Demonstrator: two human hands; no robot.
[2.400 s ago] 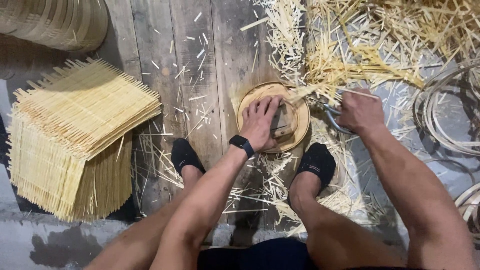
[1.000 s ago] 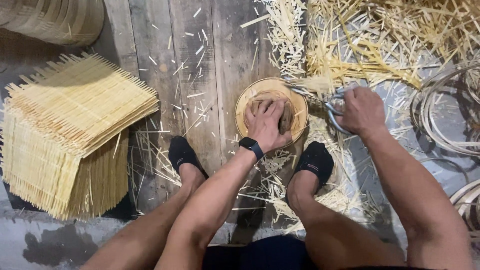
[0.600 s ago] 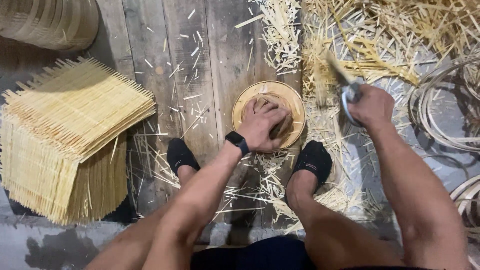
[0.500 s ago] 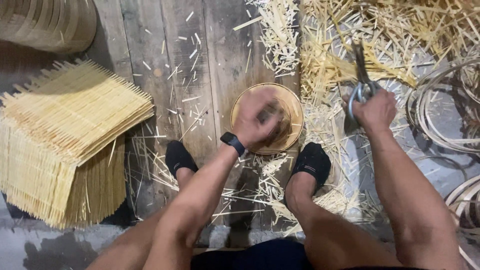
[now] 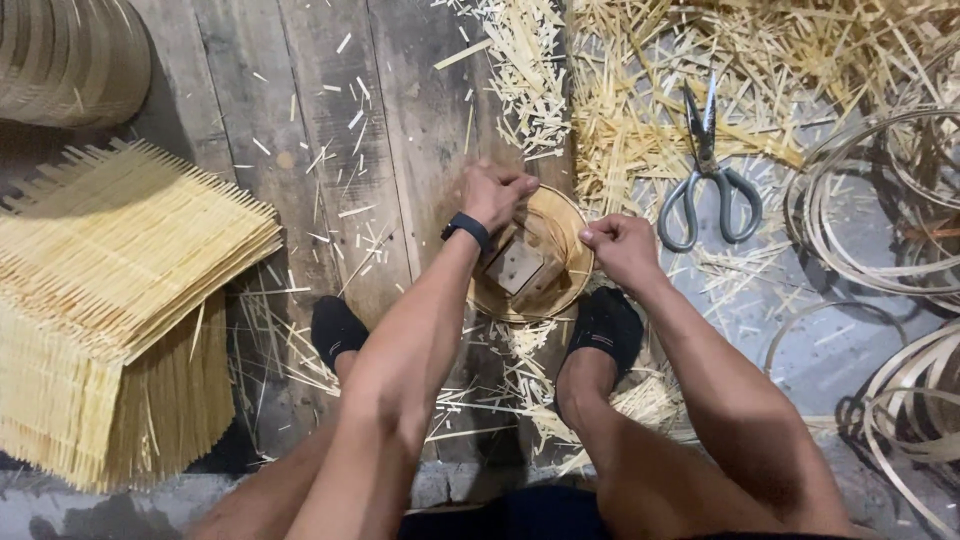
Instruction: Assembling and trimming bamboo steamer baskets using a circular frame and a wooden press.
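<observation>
Round woven basket (image 5: 560,290): on the plank floor (image 5: 400,120) between my two black-socked feet, rim up. A small wooden block (image 5: 516,266) sits inside it, tilted.

Left hand (image 5: 492,192): at the basket's far left rim, fingers curled shut over the edge and the top of the block; grip narrow, holding the rim. Black wristband (image 5: 468,230) on this wrist.

Right hand (image 5: 620,248): at the basket's right rim, fingers folded into a loose fist, thumb pinching the edge; grip narrow. Whether it clasps only the rim or a strip as well, I cannot tell.

Scissors (image 5: 708,175): grey-handled, lying on the floor just beyond my right hand, blades slightly parted and pointing away from me. Neither hand touches them.

Stack of square woven mats (image 5: 120,300): far left, well apart from the basket, ends of the slats sticking out.

Bamboo offcuts (image 5: 640,110): thick litter across the upper right, thinner scatter around my feet.

Coiled bamboo strips (image 5: 880,220): loops at the right edge.

Nested round baskets (image 5: 70,55): top left corner.
</observation>
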